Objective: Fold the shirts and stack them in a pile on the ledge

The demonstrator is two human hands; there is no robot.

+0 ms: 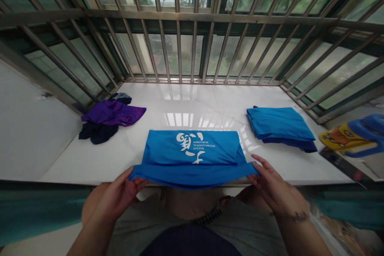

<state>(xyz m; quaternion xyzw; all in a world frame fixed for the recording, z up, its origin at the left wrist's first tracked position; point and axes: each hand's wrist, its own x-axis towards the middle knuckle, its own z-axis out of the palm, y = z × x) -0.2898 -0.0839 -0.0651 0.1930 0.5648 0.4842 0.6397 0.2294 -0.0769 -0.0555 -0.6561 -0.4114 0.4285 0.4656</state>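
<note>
A blue T-shirt (168, 148) with white lettering lies partly folded on the white ledge in front of me, its print upside down to my view. My left hand (127, 188) pinches the near left corner of the shirt, thumb on top. At the near right corner, my right hand (270, 180) grips the cloth between thumb and fingers, with one finger stretched out above it. Between the two hands the near edge is lifted and sags slightly in the middle, over the ledge's front edge.
The white ledge (198, 104) ends at a barred window (186, 48). On the left lies a crumpled purple and dark clothing heap (117, 113). A folded blue garment stack (280, 124) sits on the right, near a yellow and blue container (349, 136) and a dark box (342, 166).
</note>
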